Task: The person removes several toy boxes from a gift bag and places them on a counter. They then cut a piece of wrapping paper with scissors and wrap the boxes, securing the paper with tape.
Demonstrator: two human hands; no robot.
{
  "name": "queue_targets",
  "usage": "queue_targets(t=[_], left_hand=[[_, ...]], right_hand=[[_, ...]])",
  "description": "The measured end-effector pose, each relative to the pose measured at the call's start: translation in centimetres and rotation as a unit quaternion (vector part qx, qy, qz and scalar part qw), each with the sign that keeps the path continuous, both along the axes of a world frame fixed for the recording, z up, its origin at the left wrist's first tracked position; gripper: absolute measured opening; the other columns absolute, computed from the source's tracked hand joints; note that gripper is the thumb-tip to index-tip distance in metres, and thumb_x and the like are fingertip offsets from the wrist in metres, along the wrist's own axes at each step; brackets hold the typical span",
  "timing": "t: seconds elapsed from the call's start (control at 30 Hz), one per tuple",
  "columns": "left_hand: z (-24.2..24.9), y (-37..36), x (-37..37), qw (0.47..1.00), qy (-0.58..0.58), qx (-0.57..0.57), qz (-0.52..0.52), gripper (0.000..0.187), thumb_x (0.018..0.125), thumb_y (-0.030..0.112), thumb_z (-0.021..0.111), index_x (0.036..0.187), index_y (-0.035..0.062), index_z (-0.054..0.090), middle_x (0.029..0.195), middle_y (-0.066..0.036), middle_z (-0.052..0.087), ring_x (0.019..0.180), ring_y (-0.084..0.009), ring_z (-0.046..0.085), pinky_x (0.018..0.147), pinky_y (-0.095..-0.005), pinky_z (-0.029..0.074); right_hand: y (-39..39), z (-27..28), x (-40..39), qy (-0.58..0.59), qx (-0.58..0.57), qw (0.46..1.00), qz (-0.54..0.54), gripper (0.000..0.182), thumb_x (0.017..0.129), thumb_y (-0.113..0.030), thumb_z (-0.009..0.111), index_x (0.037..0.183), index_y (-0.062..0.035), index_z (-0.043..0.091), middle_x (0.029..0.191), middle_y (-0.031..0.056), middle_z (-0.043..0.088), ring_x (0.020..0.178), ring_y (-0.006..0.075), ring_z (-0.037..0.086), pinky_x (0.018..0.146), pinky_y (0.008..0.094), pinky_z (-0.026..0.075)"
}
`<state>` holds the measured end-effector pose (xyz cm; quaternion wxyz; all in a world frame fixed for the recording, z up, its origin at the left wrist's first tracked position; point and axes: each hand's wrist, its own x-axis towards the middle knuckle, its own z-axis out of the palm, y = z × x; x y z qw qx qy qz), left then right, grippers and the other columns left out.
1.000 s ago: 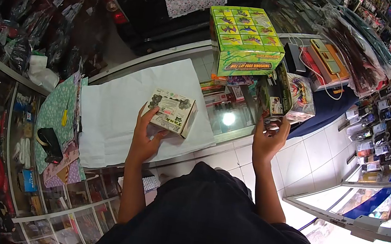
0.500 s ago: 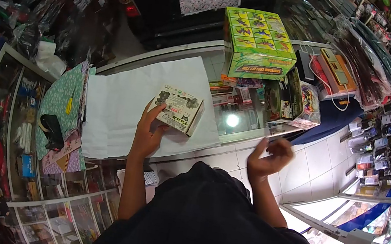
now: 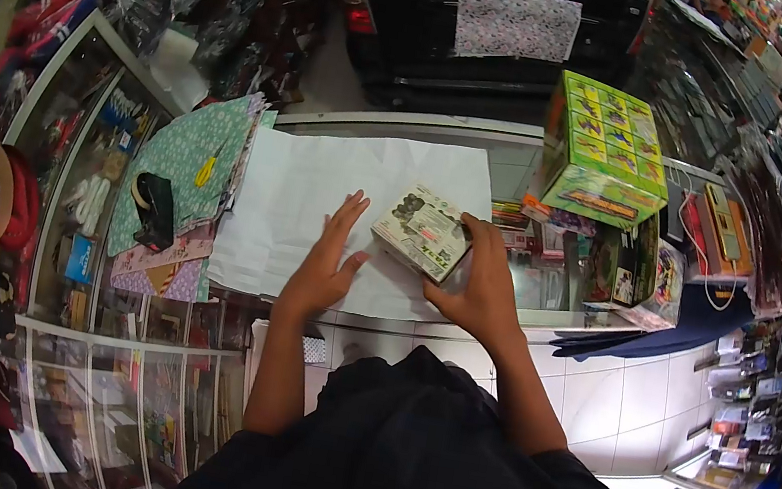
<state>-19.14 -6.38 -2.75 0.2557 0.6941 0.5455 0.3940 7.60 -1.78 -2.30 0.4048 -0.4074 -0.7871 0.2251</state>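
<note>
A small cardboard box point(image 3: 423, 231) with a dark print and the word "Tank" sits at a slant on a large white paper sheet point(image 3: 308, 192). My right hand point(image 3: 481, 283) grips the box's right side, fingers at the far corner and thumb at the near one. Left of the box, apart from it, my left hand point(image 3: 322, 265) hovers over or rests on the paper with fingers stretched and nothing held. The paper covers much of the glass counter point(image 3: 542, 318).
Patterned wrapping sheets point(image 3: 185, 148) lie at the left, bearing a black tape dispenser point(image 3: 154, 209) and yellow scissors point(image 3: 208, 167). A green dinosaur box point(image 3: 609, 151) stands at the right, near phones point(image 3: 722, 228) and a white cable. Behind the counter is a parked black car point(image 3: 414, 25).
My left hand has let go of the box and moved off to its left. My right hand has come in from the right and taken hold of it. The view has turned rightward-down.
</note>
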Motion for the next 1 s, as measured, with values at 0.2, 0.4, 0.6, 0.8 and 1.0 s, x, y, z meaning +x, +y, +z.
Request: queue_targets(t=[0.2, 0.4, 0.6, 0.8, 1.0], left_hand=[[-1.8, -0.5, -6.1, 0.940, 0.334, -0.039, 0.054, 0.088, 0.089, 0.059, 0.072, 0.161, 0.0173, 0.046, 0.172, -0.016, 0.032, 0.161, -0.0374, 0.022, 0.128, -0.0646, 0.004], [-2.1, -0.7, -4.9, 0.936, 0.344, -0.041, 0.065, 0.111, 0.083, 0.069, 0.072, 0.165, 0.0072, 0.031, 0.172, -0.018, 0.029, 0.161, -0.0343, 0.022, 0.129, -0.0614, 0.006], [-1.6, -0.7, -5.1, 0.960, 0.268, -0.052, 0.069, 0.139, 0.078, 0.060, 0.083, 0.165, -0.0081, -0.001, 0.171, -0.028, 0.024, 0.160, -0.0346, 0.024, 0.130, -0.0580, 0.006], [-2.5, -0.7, -5.7, 0.980, 0.194, -0.020, 0.037, 0.135, 0.081, 0.049, 0.084, 0.167, -0.0021, -0.007, 0.171, -0.027, 0.024, 0.159, -0.0389, 0.025, 0.128, -0.0646, 0.005], [-3.3, -0.7, -6.9, 0.981, 0.195, -0.008, -0.016, 0.106, 0.095, 0.030, 0.073, 0.168, 0.0009, 0.001, 0.172, -0.025, 0.021, 0.159, -0.0446, 0.023, 0.126, -0.0677, 0.005]], right_hand=[[-0.3, 3.0, -1.1, -0.001, -0.052, 0.999, -0.012, 0.087, 0.070, -0.021, 0.088, 0.145, -0.0009, 0.050, 0.130, 0.0257, 0.052, 0.118, 0.0445, 0.058, 0.100, 0.0502, 0.051], [-2.0, 4.8, -7.0, 0.137, -0.037, 0.984, -0.109, 0.078, 0.073, -0.021, 0.095, 0.138, -0.0010, 0.056, 0.129, 0.0174, 0.055, 0.118, 0.0309, 0.061, 0.080, 0.0404, 0.062], [-2.6, 0.8, -12.6, -0.027, -0.011, 0.988, -0.151, 0.102, 0.067, -0.047, 0.096, 0.143, 0.0026, 0.049, 0.129, 0.0233, 0.054, 0.113, 0.0398, 0.061, 0.084, 0.0441, 0.058], [-2.8, -1.1, -12.7, -0.043, 0.018, 0.990, -0.133, 0.094, 0.071, -0.042, 0.095, 0.141, 0.0025, 0.052, 0.127, 0.0212, 0.057, 0.113, 0.0375, 0.063, 0.084, 0.0423, 0.059], [-2.0, -1.7, -11.7, -0.019, 0.050, 0.995, -0.089, 0.071, 0.077, -0.016, 0.091, 0.136, 0.0029, 0.056, 0.118, 0.0186, 0.062, 0.076, 0.0248, 0.068, 0.064, 0.0333, 0.057]])
